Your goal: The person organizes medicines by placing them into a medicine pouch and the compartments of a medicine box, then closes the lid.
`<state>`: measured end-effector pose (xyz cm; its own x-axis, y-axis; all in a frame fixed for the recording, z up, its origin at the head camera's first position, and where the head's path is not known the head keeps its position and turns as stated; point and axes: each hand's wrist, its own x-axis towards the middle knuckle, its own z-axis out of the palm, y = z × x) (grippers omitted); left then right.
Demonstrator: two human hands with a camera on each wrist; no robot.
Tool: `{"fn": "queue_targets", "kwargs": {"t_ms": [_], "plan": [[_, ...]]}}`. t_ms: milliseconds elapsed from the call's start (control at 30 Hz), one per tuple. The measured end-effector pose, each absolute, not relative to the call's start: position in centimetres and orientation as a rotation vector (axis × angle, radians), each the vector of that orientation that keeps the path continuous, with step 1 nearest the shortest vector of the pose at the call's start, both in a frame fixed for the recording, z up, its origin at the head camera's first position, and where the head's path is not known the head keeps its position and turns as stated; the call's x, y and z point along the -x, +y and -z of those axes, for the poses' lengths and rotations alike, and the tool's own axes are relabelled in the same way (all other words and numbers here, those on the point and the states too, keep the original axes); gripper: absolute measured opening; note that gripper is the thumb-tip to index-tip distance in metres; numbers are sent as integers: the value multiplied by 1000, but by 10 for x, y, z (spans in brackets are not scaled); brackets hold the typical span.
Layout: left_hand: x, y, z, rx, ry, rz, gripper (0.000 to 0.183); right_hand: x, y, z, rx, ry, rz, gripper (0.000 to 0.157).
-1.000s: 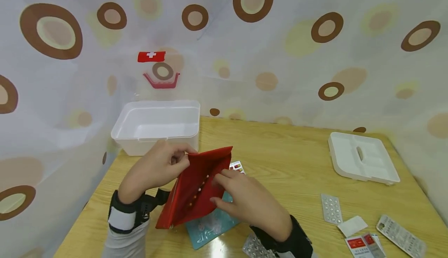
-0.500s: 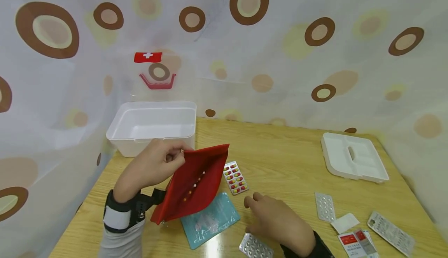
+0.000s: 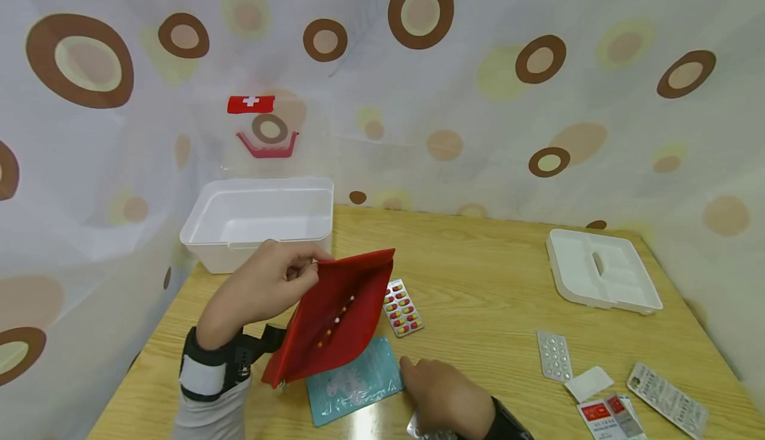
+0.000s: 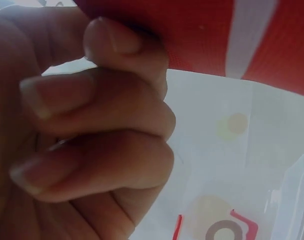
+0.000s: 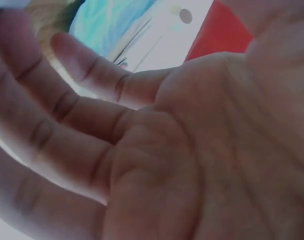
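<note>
My left hand (image 3: 263,287) pinches the top edge of a red pouch (image 3: 364,307) and holds it tilted above the table, its mouth gaping. A row of small white and orange dots shows inside the pouch. In the left wrist view, curled fingers (image 4: 106,155) lie by the red fabric. My right hand (image 3: 445,393) is low over the table, fingertips at the right corner of a teal packet (image 3: 352,387). Its fingers look loosely extended in the right wrist view. Beneath that hand, a silver blister pack (image 3: 427,432) is mostly hidden.
A blister pack of red and yellow capsules (image 3: 402,307) lies behind the teal packet. A white box (image 3: 257,254) stands at back left, a white lidded tray (image 3: 603,271) at right. Silver blister packs (image 3: 554,355), white paper (image 3: 588,383) and a printed leaflet (image 3: 609,417) lie front right.
My right hand has left the pouch, drawn away to the right, then come down beside the teal packet, which has turned slightly. The left hand keeps its grip on the pouch.
</note>
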<state>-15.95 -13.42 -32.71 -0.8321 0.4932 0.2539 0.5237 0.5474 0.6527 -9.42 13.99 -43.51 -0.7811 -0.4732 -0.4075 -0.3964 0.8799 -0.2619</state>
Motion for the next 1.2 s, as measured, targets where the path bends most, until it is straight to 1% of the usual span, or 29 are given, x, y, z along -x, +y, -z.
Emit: {"fn": "queue_targets", "kwargs": {"t_ms": [100, 267, 367, 667, 833, 967, 1033, 1133, 1200], "plan": [[161, -135, 325, 898, -2719, 1159, 27, 96, 143, 435, 658, 2560, 217, 51], [163, -139, 322, 881, -2706, 1147, 29, 99, 149, 430, 654, 2529, 254, 36], [164, -142, 323, 869, -2711, 1152, 31, 101, 152, 423, 717, 2540, 303, 30], [165, -139, 326, 906, -2714, 1197, 31, 102, 153, 381, 977, 2686, 700, 19], [164, -139, 326, 929, -2706, 1195, 31, 98, 137, 349, 1049, 2877, 867, 19], [164, -138, 325, 954, -2692, 1171, 29, 94, 118, 330, 1095, 3000, 1012, 25], [165, -138, 324, 964, -2683, 1176, 29, 95, 109, 326, 1145, 3041, 1067, 27], [164, -136, 324, 976, -2678, 1190, 27, 101, 96, 331, 1246, 3051, 1116, 25], [163, -135, 325, 986, -2679, 1198, 28, 107, 90, 339, 1308, 3041, 1096, 18]]}}
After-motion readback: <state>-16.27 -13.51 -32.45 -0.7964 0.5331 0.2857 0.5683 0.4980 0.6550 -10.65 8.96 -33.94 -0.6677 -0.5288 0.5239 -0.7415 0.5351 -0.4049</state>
